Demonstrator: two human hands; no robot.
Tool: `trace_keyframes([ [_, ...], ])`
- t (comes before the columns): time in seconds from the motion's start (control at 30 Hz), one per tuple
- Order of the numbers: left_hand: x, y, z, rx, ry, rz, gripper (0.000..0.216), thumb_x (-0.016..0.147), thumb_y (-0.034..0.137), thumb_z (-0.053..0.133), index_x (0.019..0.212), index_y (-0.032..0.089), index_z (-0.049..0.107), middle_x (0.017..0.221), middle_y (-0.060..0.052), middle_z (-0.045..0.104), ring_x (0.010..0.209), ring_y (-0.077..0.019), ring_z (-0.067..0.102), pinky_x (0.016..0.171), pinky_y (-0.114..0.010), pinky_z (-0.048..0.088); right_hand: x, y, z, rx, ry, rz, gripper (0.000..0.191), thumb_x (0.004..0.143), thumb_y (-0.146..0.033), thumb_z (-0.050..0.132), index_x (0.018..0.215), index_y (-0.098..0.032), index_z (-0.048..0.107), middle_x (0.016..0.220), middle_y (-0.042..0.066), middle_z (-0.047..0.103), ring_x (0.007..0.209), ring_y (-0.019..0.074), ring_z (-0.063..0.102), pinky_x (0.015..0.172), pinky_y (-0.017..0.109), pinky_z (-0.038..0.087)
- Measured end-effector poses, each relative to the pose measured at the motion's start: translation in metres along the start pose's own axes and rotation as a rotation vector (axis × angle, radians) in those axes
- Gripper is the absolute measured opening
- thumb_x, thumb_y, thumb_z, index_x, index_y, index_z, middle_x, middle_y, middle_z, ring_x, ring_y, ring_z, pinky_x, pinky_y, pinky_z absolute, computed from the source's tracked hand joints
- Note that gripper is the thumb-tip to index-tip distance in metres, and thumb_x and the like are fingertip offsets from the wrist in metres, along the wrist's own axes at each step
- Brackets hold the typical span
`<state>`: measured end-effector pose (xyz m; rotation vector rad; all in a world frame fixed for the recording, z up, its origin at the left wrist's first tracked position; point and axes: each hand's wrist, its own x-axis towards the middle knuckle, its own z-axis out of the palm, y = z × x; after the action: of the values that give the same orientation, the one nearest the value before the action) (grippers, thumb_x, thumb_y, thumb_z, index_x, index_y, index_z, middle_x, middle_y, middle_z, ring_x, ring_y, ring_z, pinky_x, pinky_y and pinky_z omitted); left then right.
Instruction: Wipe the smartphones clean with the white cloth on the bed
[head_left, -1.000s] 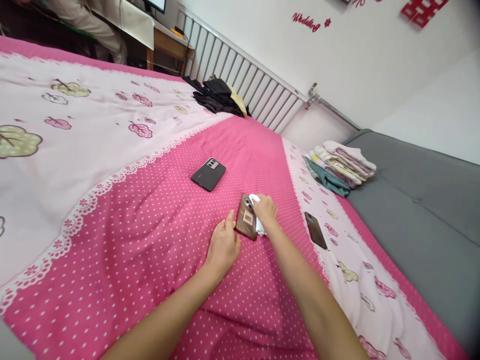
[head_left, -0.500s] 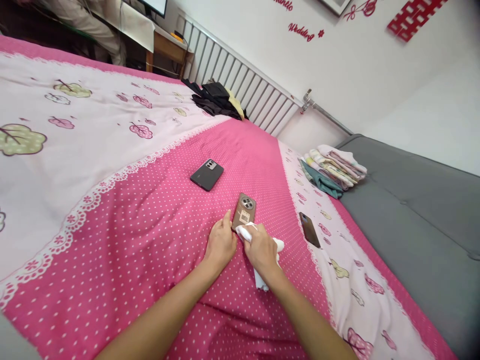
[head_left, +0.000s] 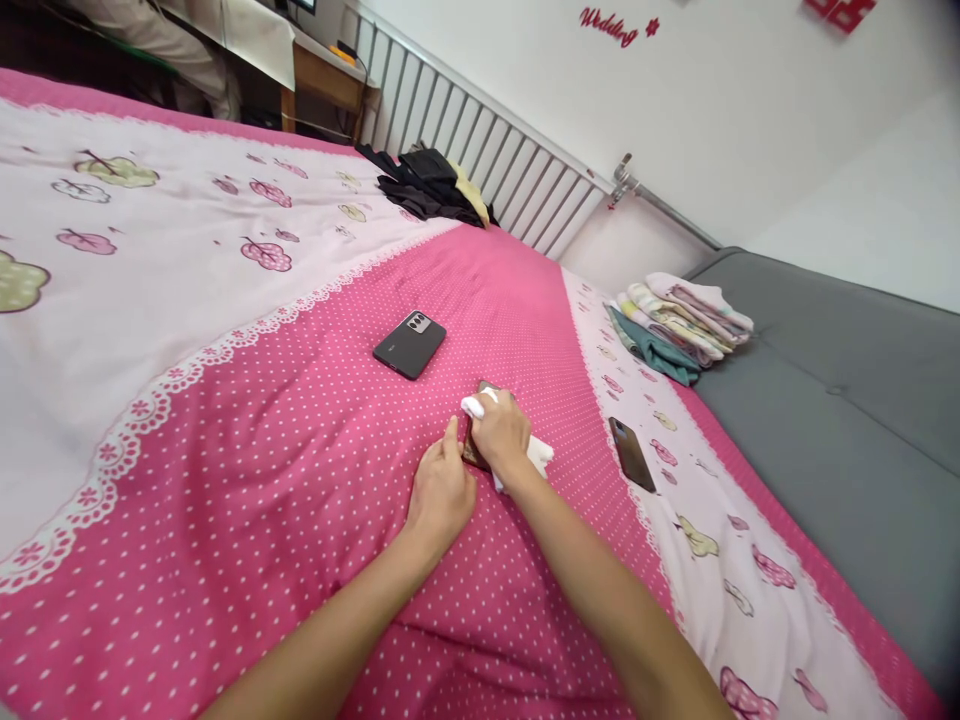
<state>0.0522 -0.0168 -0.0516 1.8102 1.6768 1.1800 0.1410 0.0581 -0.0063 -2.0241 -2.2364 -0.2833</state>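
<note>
A brown phone (head_left: 474,456) lies back up on the pink dotted bedding, mostly covered by my right hand. My left hand (head_left: 441,492) grips its lower left edge, thumb along the side. Bunched in my closed right hand (head_left: 502,432) is a white cloth (head_left: 538,455), pressed on the upper part of the phone's back, by the camera. A loose end of the cloth trails out to the right. Farther off to the left rests a black phone (head_left: 411,346), camera side up. Another dark phone (head_left: 632,456) lies to the right, beside the lace border.
Folded clothes (head_left: 679,320) are stacked by the grey padded headboard (head_left: 840,400). Dark clothes (head_left: 431,185) lie in a heap at the far side, near a metal railing (head_left: 510,140). A person's leg (head_left: 191,60) shows beside a desk (head_left: 326,80) at upper left.
My right hand has slid the cloth up the phone's back toward the camera, covering the label that showed before. My left hand keeps its place. The view has shifted slightly.
</note>
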Motion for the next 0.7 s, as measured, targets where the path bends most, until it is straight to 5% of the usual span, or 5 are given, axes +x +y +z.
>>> trace_keyframes([
  [0.33, 0.000, -0.001, -0.001, -0.048, 0.013, 0.018, 0.066, 0.071, 0.005, 0.047, 0.134, 0.004, 0.028, 0.104, -0.015, 0.062, 0.104, -0.0247, 0.055, 0.092, -0.039, 0.044, 0.052, 0.019, 0.010, -0.027, -0.014, 0.149, 0.038, 0.092, -0.028, 0.029, 0.115, -0.024, 0.059, 0.105, 0.010, 0.054, 0.093, 0.0219, 0.055, 0.076, 0.033, 0.040],
  [0.7, 0.001, -0.001, -0.002, -0.045, 0.023, 0.026, 0.062, 0.071, 0.003, 0.048, 0.131, 0.003, 0.034, 0.102, -0.014, 0.064, 0.103, -0.0243, 0.056, 0.092, -0.038, 0.045, 0.014, 0.049, -0.011, -0.094, -0.133, 0.174, 0.035, 0.088, -0.036, 0.038, 0.108, -0.019, 0.063, 0.102, 0.015, 0.061, 0.092, 0.0257, 0.060, 0.073, 0.033, 0.044],
])
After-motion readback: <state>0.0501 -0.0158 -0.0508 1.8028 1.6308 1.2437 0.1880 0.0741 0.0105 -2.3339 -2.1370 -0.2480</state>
